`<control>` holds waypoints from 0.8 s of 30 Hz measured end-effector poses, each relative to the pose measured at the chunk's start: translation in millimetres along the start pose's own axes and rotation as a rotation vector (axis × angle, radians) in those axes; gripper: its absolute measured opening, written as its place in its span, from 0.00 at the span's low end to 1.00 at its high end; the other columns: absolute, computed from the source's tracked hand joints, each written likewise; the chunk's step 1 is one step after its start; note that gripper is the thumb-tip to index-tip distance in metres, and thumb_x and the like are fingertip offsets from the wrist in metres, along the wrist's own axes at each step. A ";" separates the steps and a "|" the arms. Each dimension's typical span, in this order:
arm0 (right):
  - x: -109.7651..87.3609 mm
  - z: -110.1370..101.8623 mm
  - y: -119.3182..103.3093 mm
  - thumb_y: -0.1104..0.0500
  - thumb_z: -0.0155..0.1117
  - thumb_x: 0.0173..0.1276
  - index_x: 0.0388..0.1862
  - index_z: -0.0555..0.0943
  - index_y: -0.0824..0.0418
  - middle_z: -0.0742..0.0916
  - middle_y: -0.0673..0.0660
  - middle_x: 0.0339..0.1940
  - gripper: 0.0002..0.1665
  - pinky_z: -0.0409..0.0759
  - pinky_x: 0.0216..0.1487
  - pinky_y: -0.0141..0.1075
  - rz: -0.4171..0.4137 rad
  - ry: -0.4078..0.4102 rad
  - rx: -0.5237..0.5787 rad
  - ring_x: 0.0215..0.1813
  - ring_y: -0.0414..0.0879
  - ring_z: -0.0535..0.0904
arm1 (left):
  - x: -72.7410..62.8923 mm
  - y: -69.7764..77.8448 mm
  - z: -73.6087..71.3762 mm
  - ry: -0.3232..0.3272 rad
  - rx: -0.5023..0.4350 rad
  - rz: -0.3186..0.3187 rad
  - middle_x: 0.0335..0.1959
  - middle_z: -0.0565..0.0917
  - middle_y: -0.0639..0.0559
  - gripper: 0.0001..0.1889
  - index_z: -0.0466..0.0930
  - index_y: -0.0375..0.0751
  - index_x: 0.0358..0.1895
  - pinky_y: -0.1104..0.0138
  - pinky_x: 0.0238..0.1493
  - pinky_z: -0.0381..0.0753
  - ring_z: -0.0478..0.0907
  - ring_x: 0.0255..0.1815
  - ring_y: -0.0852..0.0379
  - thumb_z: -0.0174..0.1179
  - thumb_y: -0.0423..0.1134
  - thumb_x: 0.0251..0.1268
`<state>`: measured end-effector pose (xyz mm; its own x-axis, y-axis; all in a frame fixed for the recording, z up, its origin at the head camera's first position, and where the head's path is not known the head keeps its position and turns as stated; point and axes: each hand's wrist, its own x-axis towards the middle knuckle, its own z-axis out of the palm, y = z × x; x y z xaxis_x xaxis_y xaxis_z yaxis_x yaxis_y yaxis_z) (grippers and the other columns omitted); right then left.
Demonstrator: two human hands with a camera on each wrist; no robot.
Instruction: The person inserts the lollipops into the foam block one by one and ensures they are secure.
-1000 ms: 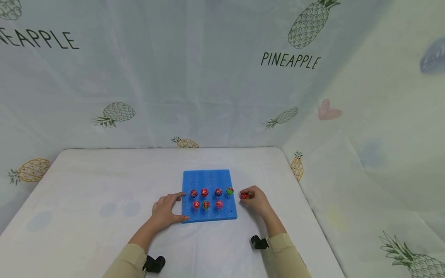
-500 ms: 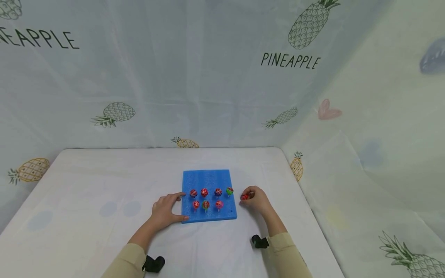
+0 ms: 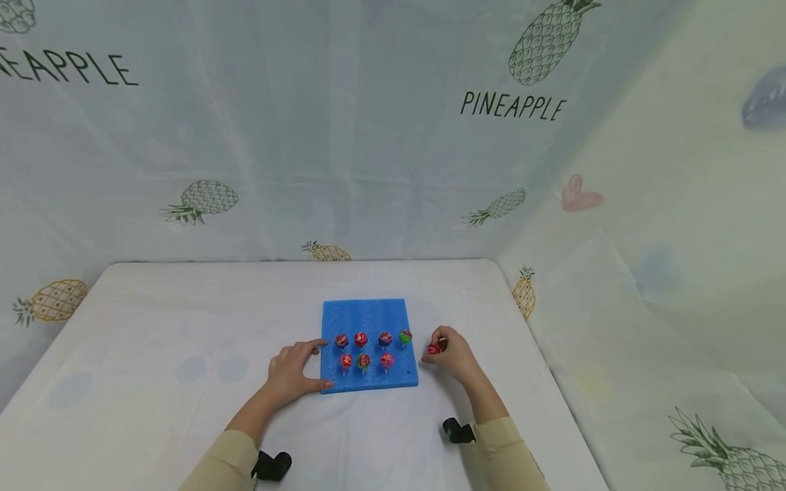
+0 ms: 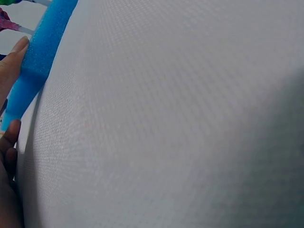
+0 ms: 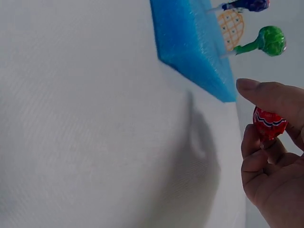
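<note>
Several wrapped lollipops stand in two rows on a blue foam block, their sticks in the foam. Among them are a green one at the right end of the back row and a pink one in front. My left hand rests at the block's left edge, thumb and index finger spread and touching it; its other fingers are partly hidden. To the right of the block, my right hand holds a red lollipop above the table, between thumb and curled fingers. Its stick is mostly hidden.
The block lies on a white cloth-covered table. A small dark hole shows near the block's front right corner. Behind and to the right hangs a pineapple-print curtain. Black wrist cameras sit at both cuffs.
The red lollipop has turned a little in my right hand and shifted slightly right, as the fingers adjust around it. My left hand and the foam block stay in place.
</note>
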<state>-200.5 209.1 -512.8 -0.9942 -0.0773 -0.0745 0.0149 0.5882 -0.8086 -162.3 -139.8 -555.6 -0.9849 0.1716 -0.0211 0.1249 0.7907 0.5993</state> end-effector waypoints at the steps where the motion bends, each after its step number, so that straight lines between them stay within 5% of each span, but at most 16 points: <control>1: -1.1 -0.5 -1.6 0.71 0.79 0.46 0.29 0.71 0.59 0.77 0.54 0.31 0.23 0.72 0.32 0.38 -0.007 -0.002 0.008 0.35 0.48 0.74 | -0.4 0.4 -0.2 0.000 0.000 0.000 0.53 0.76 0.51 0.46 0.69 0.51 0.68 0.49 0.50 0.63 0.66 0.57 0.45 0.75 0.62 0.41; 12: -14.3 -7.2 -20.3 0.74 0.73 0.51 0.33 0.72 0.60 0.79 0.54 0.27 0.19 0.72 0.30 0.37 -0.068 -0.049 0.110 0.31 0.47 0.74 | -1.6 1.5 -0.9 0.008 0.003 0.011 0.52 0.76 0.51 0.46 0.69 0.50 0.67 0.48 0.50 0.64 0.67 0.57 0.44 0.75 0.62 0.42; 24: -31.8 -20.3 -54.7 0.74 0.69 0.58 0.38 0.73 0.70 0.80 0.62 0.35 0.14 0.76 0.34 0.34 -0.104 -0.160 0.237 0.33 0.48 0.76 | 0.1 1.0 -0.4 0.000 0.003 0.002 0.52 0.76 0.51 0.46 0.69 0.51 0.67 0.48 0.51 0.63 0.66 0.57 0.44 0.75 0.61 0.41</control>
<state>-171.8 195.7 -454.3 -0.9627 -0.2637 -0.0602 -0.0426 0.3674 -0.9291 -162.3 -139.3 -554.6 -0.9847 0.1734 -0.0194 0.1277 0.7918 0.5973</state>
